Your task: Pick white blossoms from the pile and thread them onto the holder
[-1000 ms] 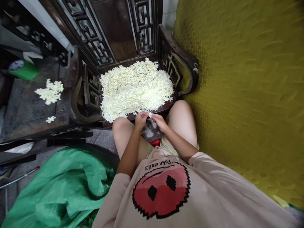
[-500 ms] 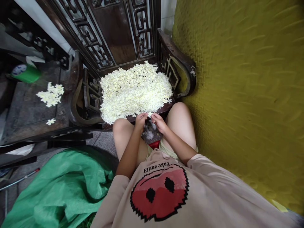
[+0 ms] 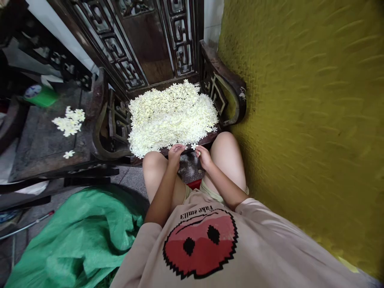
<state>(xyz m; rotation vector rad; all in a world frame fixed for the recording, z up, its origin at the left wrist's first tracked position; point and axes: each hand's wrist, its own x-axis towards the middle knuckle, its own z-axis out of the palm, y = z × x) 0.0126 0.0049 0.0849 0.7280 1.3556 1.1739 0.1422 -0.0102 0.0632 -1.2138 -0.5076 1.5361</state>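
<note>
My right hand (image 3: 204, 156) pinches a small white flower (image 3: 194, 146) by its near side, just in front of the seat edge. To the left, my left hand (image 3: 175, 155) has its thumb and fingertips pressed together, a short gap from that flower; whatever lies between those fingers is too small to make out. Beyond both hands a thick heap of white flowers (image 3: 172, 118) covers most of the dark wooden chair seat. Both hands are above the space between my knees.
Carved armrests (image 3: 237, 94) flank the chair seat. A side table (image 3: 36, 140) on the left bears a small pile of flowers (image 3: 70, 121), a single flower (image 3: 69, 154) and a green tape roll (image 3: 42, 95). Green sheeting (image 3: 81, 232) lies lower left; a yellow textured surface (image 3: 306, 120) rises at right.
My hands have drawn apart. The flower that was between both hands' fingertips is now at the right hand only, slightly further right. The view has shifted slightly.
</note>
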